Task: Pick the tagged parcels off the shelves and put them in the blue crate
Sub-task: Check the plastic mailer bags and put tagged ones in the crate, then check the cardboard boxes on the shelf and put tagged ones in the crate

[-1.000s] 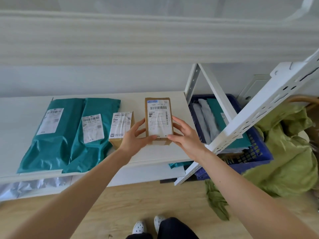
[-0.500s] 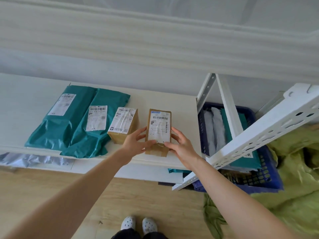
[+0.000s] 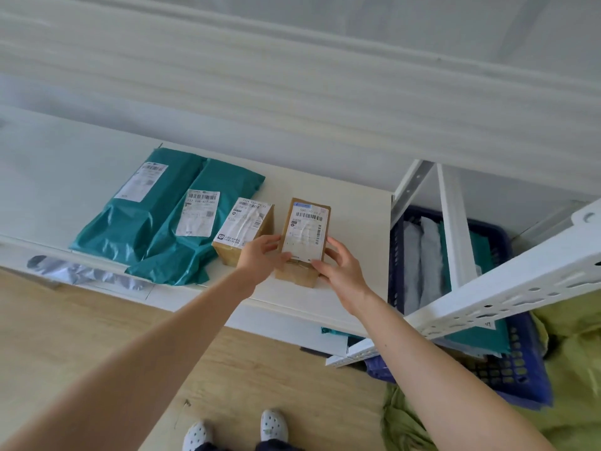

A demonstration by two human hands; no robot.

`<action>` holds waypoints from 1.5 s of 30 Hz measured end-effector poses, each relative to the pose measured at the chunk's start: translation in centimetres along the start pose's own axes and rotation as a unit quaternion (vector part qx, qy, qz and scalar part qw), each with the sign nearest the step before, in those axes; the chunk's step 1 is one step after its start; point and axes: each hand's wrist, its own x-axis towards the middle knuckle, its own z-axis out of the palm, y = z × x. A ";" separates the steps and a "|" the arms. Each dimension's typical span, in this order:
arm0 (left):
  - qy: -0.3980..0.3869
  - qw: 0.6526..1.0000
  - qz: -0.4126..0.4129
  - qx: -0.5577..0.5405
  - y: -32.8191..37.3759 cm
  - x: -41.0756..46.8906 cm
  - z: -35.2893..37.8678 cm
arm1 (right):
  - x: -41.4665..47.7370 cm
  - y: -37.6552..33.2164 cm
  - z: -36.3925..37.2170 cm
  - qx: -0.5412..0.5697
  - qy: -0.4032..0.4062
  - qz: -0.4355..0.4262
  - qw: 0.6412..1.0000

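A small brown cardboard box [image 3: 305, 222] with a white barcode label stands on the white shelf [image 3: 354, 222]. My left hand [image 3: 261, 258] grips its left side and my right hand [image 3: 340, 268] grips its right side. A second labelled brown box [image 3: 242, 229] sits just to its left. Two teal mailer bags [image 3: 130, 219] [image 3: 195, 236] with labels lie further left. The blue crate [image 3: 507, 375] stands on the floor right of the shelf, behind a white rack beam, with grey and teal parcels inside.
A perforated white rack beam [image 3: 507, 288] crosses in front of the crate. Green cloth [image 3: 572, 385] lies around the crate on the right. A lower shelf holds a grey bag [image 3: 78, 271]. My feet [image 3: 240, 429] stand on the wooden floor.
The view has swung left and downward, showing more floor. Both hands stay on the box, which now sits lower at the shelf's front part.
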 end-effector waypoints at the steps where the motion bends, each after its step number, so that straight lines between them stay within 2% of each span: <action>1: 0.004 1.000 0.000 -0.003 0.0 -0.1 -0.2 | -0.2 -0.2 -0.1 -0.005 0.007 0.000 1.000; 8: -0.022 0.999 0.023 -0.038 2.0 -2.2 -4.4 | -1.3 -4.5 -0.3 -0.018 0.067 -0.029 0.997; 15: -0.011 0.995 0.087 -0.054 2.5 -4.7 -11.4 | -3.2 -7.2 6.6 0.022 0.066 -0.070 0.995; 21: 0.026 0.991 0.102 -0.081 0.0 -7.4 -20.9 | -4.9 -7.2 18.2 0.023 -0.004 -0.084 0.996; 26: 0.079 0.986 0.104 -0.102 -4.1 -10.4 -32.2 | -8.0 -6.3 30.7 -0.005 -0.074 -0.086 0.993; 34: 0.115 0.985 0.095 -0.085 -10.3 -15.6 -44.7 | -12.8 -3.6 42.6 -0.056 -0.146 -0.073 0.985; 45: 0.197 0.968 0.054 -0.148 -18.6 -19.8 -57.4 | -15.5 0.2 57.4 -0.101 -0.242 -0.045 0.964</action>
